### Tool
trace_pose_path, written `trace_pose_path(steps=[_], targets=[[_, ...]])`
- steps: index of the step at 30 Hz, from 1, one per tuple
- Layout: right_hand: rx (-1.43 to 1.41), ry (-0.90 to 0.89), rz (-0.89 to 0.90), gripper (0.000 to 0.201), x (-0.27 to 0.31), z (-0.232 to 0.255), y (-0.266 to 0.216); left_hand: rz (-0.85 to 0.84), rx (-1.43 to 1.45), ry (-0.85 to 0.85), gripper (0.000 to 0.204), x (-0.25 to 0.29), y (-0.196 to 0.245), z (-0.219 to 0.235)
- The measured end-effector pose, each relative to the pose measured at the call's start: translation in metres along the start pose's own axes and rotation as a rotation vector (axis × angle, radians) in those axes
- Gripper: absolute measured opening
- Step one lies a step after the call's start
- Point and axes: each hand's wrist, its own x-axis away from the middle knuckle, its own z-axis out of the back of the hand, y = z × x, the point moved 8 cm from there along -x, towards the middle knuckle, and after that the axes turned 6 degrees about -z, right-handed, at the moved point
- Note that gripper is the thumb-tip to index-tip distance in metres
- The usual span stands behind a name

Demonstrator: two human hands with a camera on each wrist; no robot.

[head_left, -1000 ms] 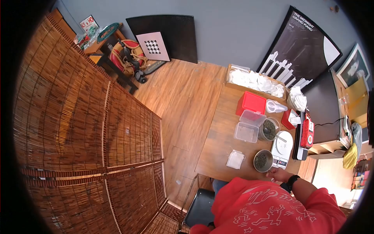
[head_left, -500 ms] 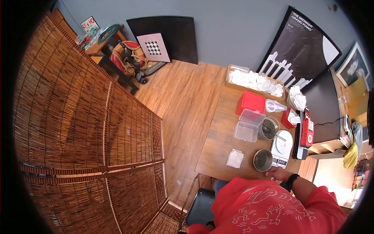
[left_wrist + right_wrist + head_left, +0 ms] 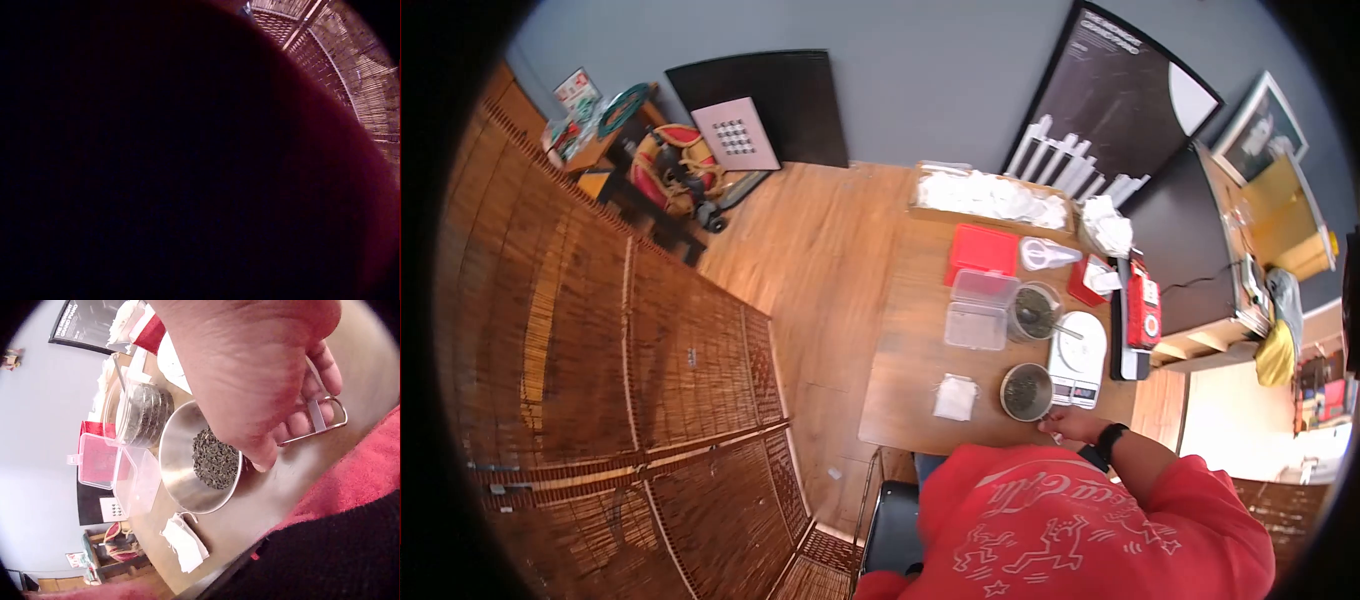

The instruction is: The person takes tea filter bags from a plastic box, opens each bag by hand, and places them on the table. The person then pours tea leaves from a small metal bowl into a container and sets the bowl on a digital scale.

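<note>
My right hand (image 3: 1078,426) is at the near right edge of a small steel pan (image 3: 1006,400), thumb at the rim. In the right wrist view, the hand (image 3: 250,381) has its fingers curled about the pan's metal handle (image 3: 342,415), whose looped end sticks out past them. Dark dried leaves (image 3: 215,459) lie in the pan. To the pan's left is a small white drawstring bag (image 3: 955,398); a white kitchen scale (image 3: 1075,388) stands at its right. My left hand is hidden; dark red cloth (image 3: 375,200) fills most of the left wrist view.
Behind the pan stands a clear jar (image 3: 1033,330) of dried leaves with a spoon (image 3: 1067,331) in it. An open clear plastic box (image 3: 975,327), a red box (image 3: 983,250) and a tray of white bags (image 3: 915,205) are farther back. A black chair (image 3: 890,530) stands by the table.
The head view has turned, so the whole scene sits farther left in it. My right hand stays at the pan, and the things on the table keep their places.
</note>
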Motion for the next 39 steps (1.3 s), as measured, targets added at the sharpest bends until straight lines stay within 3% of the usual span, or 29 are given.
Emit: trace_pose_path(steps=[5, 13, 16, 19, 21, 25, 27, 30, 31, 33, 34, 35, 37, 38, 39], targets=[[-0.101, 0.061, 0.045, 0.035, -0.007, -0.002, 0.001, 0.034, -0.05, -0.043, 0.042, -0.001, 0.01, -0.024], [-0.357, -0.039, 0.145, 0.023, -0.002, -0.01, -0.001, 0.051, -0.086, -0.024, 0.043, 0.016, 0.037, -0.037], [-0.317, -0.072, 0.173, 0.022, 0.009, -0.003, -0.001, 0.019, -0.069, 0.051, 0.054, 0.02, 0.071, -0.035], [-0.338, -0.114, 0.194, 0.02, 0.036, 0.008, -0.011, -0.011, -0.064, -0.006, 0.053, 0.033, 0.103, -0.053], [-0.395, -0.127, 0.221, 0.019, 0.054, 0.022, -0.021, -0.002, -0.071, 0.011, 0.046, 0.028, 0.11, -0.06], [-0.517, -0.078, 0.307, 0.016, 0.102, 0.064, -0.061, -0.001, -0.345, -0.009, 0.028, 0.019, 0.113, -0.07], [-0.585, -0.06, 0.399, 0.02, 0.099, 0.08, -0.069, -0.013, -0.46, -0.015, 0.023, 0.008, 0.112, -0.067], [-0.571, 0.196, 0.383, 0.026, 0.102, 0.112, -0.083, -0.071, -0.527, -0.03, 0.017, 0.033, 0.139, -0.083], [-0.568, 0.199, 0.386, 0.026, 0.099, 0.116, -0.088, -0.158, -0.601, -0.088, 0.018, 0.047, 0.162, -0.095], [-0.374, 0.376, 0.349, 0.029, 0.095, 0.13, -0.094, -0.248, -0.667, -0.145, 0.019, 0.055, 0.196, -0.101], [-0.222, 0.48, 0.419, 0.03, 0.091, 0.136, -0.098, -0.347, -0.724, -0.22, 0.022, 0.057, 0.215, -0.102], [-0.219, 0.48, 0.424, 0.03, 0.075, 0.135, -0.095, -0.447, -0.781, -0.294, 0.024, 0.061, 0.233, -0.106], [0.19, 0.857, 0.682, 0.025, 0.079, 0.139, -0.111, -0.498, -0.911, -0.26, 0.026, 0.091, 0.28, -0.121], [0.19, 0.858, 0.684, 0.025, 0.082, 0.137, -0.117, -0.546, -1.043, -0.229, 0.029, 0.105, 0.302, -0.134], [0.31, 0.884, 0.568, 0.023, 0.082, 0.134, -0.125, -0.548, -1.043, -0.229, 0.029, 0.112, 0.315, -0.147]])
